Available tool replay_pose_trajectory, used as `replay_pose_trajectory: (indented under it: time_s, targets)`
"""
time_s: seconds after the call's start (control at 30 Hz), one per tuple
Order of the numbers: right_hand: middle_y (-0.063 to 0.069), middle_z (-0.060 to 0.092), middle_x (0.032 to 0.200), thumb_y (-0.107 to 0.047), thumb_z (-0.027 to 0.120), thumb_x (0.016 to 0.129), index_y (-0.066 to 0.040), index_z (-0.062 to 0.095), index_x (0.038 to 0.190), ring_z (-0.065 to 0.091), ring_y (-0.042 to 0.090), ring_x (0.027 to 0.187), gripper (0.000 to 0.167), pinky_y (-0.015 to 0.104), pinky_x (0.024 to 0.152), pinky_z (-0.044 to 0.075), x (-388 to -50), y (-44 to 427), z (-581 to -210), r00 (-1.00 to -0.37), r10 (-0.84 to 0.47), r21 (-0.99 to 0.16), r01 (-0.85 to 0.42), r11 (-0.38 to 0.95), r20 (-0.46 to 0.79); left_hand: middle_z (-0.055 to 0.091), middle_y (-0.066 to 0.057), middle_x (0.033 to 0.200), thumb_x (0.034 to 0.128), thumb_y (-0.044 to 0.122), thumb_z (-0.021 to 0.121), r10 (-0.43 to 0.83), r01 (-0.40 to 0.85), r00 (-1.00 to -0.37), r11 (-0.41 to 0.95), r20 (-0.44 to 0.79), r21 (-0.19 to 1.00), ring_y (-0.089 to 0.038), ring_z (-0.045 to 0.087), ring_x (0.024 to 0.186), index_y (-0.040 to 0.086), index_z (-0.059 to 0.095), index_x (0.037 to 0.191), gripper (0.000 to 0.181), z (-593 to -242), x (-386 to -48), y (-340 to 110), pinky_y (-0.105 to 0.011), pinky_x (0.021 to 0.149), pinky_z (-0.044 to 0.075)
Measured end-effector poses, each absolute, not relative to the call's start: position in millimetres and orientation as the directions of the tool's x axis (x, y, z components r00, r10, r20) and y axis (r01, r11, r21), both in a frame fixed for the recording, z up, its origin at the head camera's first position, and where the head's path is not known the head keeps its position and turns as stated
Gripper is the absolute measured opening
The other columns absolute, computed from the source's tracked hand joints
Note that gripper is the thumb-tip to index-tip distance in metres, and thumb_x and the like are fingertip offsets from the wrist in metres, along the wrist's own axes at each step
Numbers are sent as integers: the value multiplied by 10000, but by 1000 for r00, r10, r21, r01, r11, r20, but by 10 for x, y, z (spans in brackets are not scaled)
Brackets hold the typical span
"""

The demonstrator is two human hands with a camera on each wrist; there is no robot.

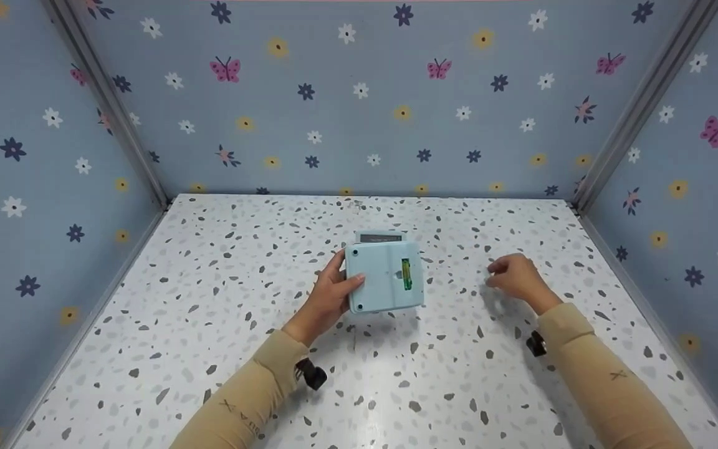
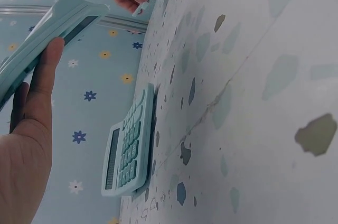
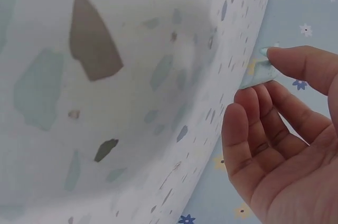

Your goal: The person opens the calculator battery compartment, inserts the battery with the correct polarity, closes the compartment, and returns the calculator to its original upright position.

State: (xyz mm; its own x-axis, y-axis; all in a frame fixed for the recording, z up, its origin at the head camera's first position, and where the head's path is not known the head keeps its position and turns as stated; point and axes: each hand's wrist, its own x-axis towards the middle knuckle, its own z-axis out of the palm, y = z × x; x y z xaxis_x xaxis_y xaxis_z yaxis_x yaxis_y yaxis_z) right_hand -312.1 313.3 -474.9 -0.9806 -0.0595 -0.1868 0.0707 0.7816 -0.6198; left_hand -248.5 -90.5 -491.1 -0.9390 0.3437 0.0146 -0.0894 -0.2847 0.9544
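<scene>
My left hand (image 1: 328, 296) grips a light-blue calculator (image 1: 374, 284) by its left edge, thumb across the back. The back faces up, and a green battery (image 1: 406, 274) shows in its uncovered slot. To the right, my right hand (image 1: 516, 277) is held just above the table, apart from the calculator. In the right wrist view it pinches a small pale-blue battery cover (image 3: 259, 75) between thumb and fingers. A second light-blue calculator (image 2: 129, 147) lies on the table with its keys up, mostly hidden behind the first one in the head view.
The white speckled table (image 1: 209, 299) has flower-patterned blue panels (image 1: 359, 125) at the back and both sides. Metal posts (image 1: 110, 106) stand at the back corners. A small black device (image 1: 312, 374) is strapped at each wrist.
</scene>
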Motion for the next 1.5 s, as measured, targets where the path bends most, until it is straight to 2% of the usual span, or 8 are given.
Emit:
replay_pose_trajectory:
  time_s: [0.3, 0.57, 1.03, 1.5]
  targets:
    - [216, 723, 1178, -181, 763, 972, 60, 717, 1326, 665, 283, 1013, 431, 375, 815, 550, -3043, 3006, -4666, -990, -100, -643, -11, 765, -102, 462, -235, 1670, 1109, 116, 587, 344, -86, -939, -292, 21, 953, -378, 599, 1420, 201, 201, 1729, 735, -4898, -2480, -904, -536, 1123, 567]
    - [184, 731, 1083, -136, 765, 974, 84, 720, 1297, 660, 256, 954, 394, 326, 764, 539, -2976, 2896, -4598, -989, -144, -691, -89, 718, -23, 456, -238, 1672, 1108, 116, 587, 350, -71, -936, -285, 35, 956, -386, 590, 1427, 198, 190, 1732, 744, -4913, -2482, -887, -549, 1125, 562]
    - [179, 741, 1059, -96, 761, 975, 55, 747, 1256, 694, 273, 961, 319, 380, 827, 582, -2860, 2714, -4497, -987, -155, -726, -135, 674, 40, 457, -254, 1664, 1114, 108, 574, 355, -82, -934, -293, 29, 953, -385, 607, 1414, 198, 174, 1736, 745, -4918, -2489, -881, -530, 1102, 581]
    - [168, 745, 1061, -97, 784, 969, 40, 753, 1237, 694, 249, 949, 303, 306, 794, 578, -2775, 2557, -4448, -987, -146, -771, -140, 621, 62, 474, -240, 1660, 1114, 95, 572, 347, -79, -937, -286, 27, 955, -337, 641, 1365, 204, 198, 1735, 733, -4914, -2492, -852, -524, 1093, 589]
